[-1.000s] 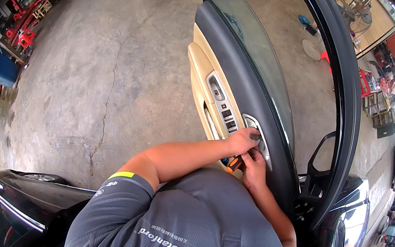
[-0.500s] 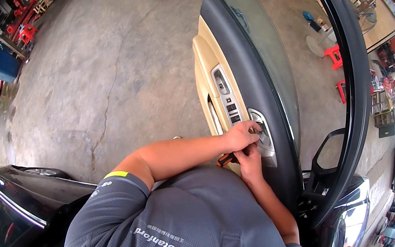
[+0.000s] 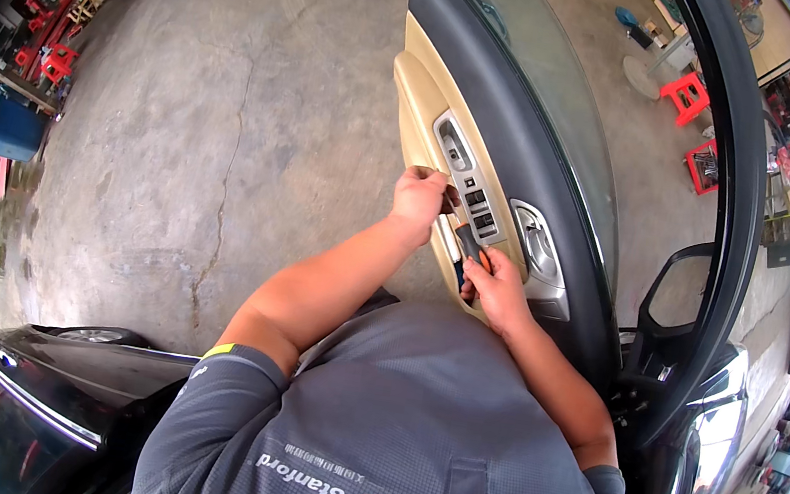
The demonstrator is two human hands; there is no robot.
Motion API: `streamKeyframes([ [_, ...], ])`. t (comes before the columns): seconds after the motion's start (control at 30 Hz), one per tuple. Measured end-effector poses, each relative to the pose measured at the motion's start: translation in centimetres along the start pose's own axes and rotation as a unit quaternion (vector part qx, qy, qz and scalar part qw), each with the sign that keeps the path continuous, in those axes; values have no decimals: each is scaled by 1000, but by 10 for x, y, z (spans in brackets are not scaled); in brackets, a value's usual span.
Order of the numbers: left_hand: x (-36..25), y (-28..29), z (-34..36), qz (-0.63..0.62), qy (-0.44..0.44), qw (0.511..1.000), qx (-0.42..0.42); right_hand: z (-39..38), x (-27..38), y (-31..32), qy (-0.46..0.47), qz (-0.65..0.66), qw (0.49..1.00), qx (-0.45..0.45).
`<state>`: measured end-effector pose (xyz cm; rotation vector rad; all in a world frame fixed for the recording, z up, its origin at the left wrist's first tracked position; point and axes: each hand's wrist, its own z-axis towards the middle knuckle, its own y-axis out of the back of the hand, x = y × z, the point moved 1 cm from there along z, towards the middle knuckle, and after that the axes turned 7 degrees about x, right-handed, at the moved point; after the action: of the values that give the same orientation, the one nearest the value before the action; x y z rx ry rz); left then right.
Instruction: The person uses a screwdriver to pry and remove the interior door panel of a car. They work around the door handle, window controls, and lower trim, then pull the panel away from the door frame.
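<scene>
Bare concrete floor [image 3: 184,96], cracked and stained, spread out to the left of the open car door [image 3: 495,74], with a blue bin [image 3: 13,128] far off on that side and a black car [image 3: 85,370] nearer the person. Beyond the door's glass, a red plastic stool [image 3: 684,98] stood on the floor. On the door's inner face, a silver window-switch panel [image 3: 466,169] lay along the beige armrest [image 3: 421,99], and a silver inner door handle [image 3: 542,242] sat in the dark trim beside it. Left hand [image 3: 419,197] was at the door's armrest, just beside the switch panel, its fingers bent; whether they gripped anything could not be told. Right hand [image 3: 498,290] was closed around an orange-and-black-handled hand tool [image 3: 469,240], which was tilted against or just over the door's armrest, near the lower switches; its working tip could not be made out.
</scene>
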<state>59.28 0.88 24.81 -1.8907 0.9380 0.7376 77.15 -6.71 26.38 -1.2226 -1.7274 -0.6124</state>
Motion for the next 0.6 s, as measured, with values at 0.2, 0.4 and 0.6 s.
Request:
streamKeyframes([
  [0.2, -6, 64, 25, -11, 49, 997, -54, 27, 11, 2, 58, -156, 983, -73],
  [0.4, -16, 114, 68, -27, 92, 995, 27, 79, 41, -6, 118, -429, 872, -207],
  [0.6, -37, 155, 120, 2, 147, 981, 129, 150, 32, -17, 21, -504, 827, -248],
])
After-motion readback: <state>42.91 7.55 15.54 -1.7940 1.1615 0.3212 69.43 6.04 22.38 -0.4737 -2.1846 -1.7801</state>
